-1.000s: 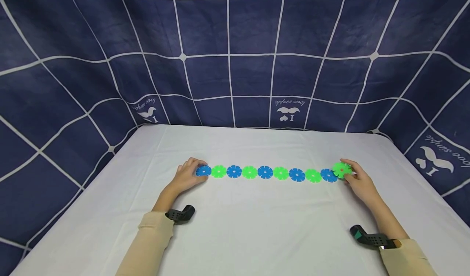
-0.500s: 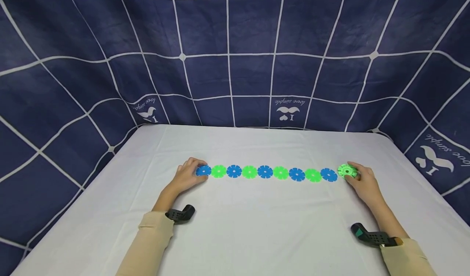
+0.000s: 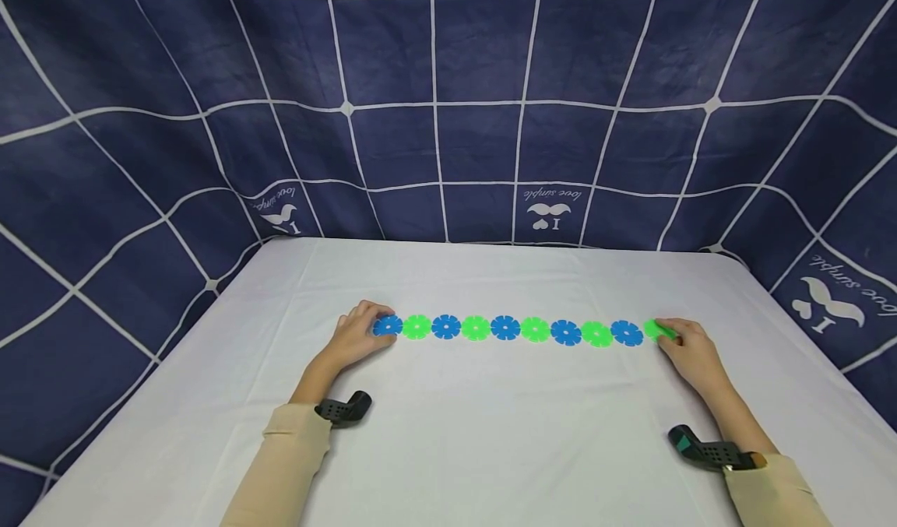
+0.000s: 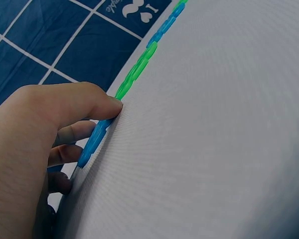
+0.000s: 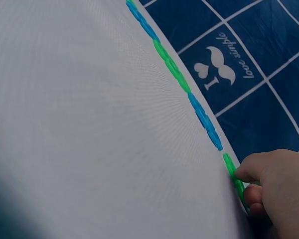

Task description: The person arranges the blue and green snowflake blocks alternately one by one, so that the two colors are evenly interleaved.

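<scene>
Notched plastic discs, alternately blue and green, form a row across the white table in the head view. At its left end, my left hand (image 3: 356,336) holds a blue disc (image 3: 388,325) by the edges between thumb and fingers; the left wrist view shows the thumb at the joint with a green disc (image 4: 135,72). My right hand (image 3: 694,353) pinches the green disc (image 3: 656,329) at the right end, its right part covered by fingers. In the right wrist view this green disc (image 5: 229,167) lies flat, a narrow gap from the neighbouring blue disc (image 5: 205,122).
Several more discs, such as a middle blue one (image 3: 505,328), lie edge to edge between the hands. White cloth covers the table (image 3: 490,433). A dark blue curtain (image 3: 476,145) with white grid lines hangs behind and at both sides. Each wrist wears a black camera band (image 3: 343,410).
My right hand has drawn the green disc off the neighbouring blue disc, rightward and down, tilting it on the way. It now lies beside the blue one. The left hand has stayed in place.
</scene>
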A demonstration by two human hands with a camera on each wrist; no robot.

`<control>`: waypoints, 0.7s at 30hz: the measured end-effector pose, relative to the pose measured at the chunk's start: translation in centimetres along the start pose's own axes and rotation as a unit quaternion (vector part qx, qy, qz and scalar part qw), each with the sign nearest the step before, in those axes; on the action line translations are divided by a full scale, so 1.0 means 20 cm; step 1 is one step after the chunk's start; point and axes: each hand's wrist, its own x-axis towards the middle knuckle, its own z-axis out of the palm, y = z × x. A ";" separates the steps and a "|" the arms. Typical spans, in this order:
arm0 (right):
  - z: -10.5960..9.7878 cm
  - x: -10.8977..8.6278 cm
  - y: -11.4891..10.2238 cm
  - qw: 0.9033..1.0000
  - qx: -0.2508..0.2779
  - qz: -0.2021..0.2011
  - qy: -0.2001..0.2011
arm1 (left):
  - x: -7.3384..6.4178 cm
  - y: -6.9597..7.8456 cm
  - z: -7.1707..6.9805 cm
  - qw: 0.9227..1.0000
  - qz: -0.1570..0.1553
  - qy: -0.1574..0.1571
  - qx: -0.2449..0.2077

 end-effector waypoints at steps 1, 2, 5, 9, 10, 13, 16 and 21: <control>0.00 0.00 0.00 1.000 -0.001 -0.001 0.001 | 0.00 0.00 0.00 1.000 0.000 0.000 0.000; 0.00 0.00 0.00 1.000 -0.002 -0.002 0.001 | 0.00 0.00 0.00 1.000 0.000 0.001 0.002; 0.00 0.00 0.00 1.000 -0.002 -0.005 0.001 | 0.00 0.00 0.00 1.000 -0.003 0.000 0.001; 0.00 0.00 0.00 1.000 -0.001 -0.006 -0.003 | 0.00 0.00 0.00 1.000 -0.004 -0.001 0.003; 0.00 0.00 -0.01 1.000 0.000 -0.006 -0.004 | 0.00 0.00 0.00 1.000 -0.004 0.000 0.004; 0.00 -0.01 -0.01 1.000 0.002 -0.005 -0.009 | 0.00 0.01 -0.01 1.000 -0.001 0.002 0.005; 0.01 -0.01 -0.01 1.000 0.003 -0.004 -0.010 | 0.00 0.01 -0.01 1.000 -0.001 0.002 0.004; 0.01 -0.01 0.00 1.000 0.004 -0.004 -0.006 | -0.01 0.01 -0.01 1.000 -0.002 0.000 0.001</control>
